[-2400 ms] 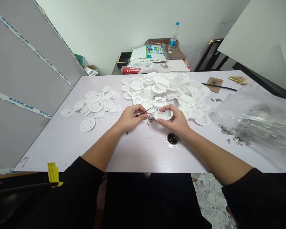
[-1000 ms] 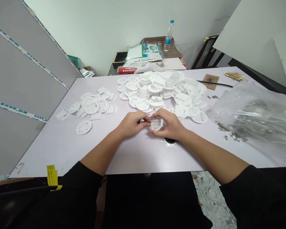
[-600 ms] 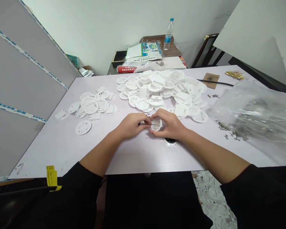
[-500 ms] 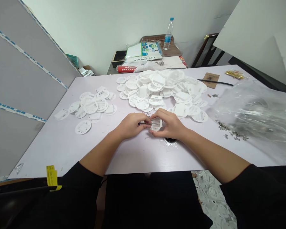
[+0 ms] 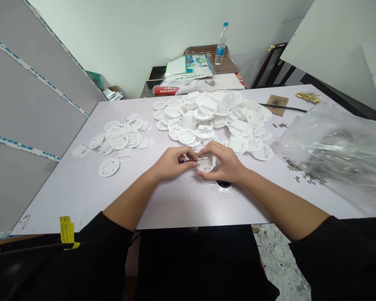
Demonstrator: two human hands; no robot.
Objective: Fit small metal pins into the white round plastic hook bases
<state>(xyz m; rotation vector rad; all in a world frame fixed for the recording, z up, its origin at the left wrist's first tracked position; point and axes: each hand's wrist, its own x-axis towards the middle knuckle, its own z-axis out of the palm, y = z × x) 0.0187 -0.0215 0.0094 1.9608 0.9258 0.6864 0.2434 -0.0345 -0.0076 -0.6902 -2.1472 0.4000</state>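
My left hand (image 5: 171,162) is closed in a pinch on a thin pair of tweezers (image 5: 192,159), whose tip reaches into a white round plastic disc (image 5: 207,162). My right hand (image 5: 226,162) is wrapped round that disc and holds it just above the white table (image 5: 181,200). Both hands meet at the middle of the table. A big heap of white discs (image 5: 217,117) lies right behind them. A smaller group of discs (image 5: 122,138) lies to the left.
A crumpled clear plastic bag (image 5: 335,146) covers the right side, with small metal parts (image 5: 303,175) scattered by it. A round dark hole (image 5: 223,184) sits under my right wrist. A water bottle (image 5: 221,44) and papers stand on a far desk. Grey panels line the left.
My right hand brought the disc down toward the left hand and the tweezers' tip went into it. Over the last half second the hands hardly moved.
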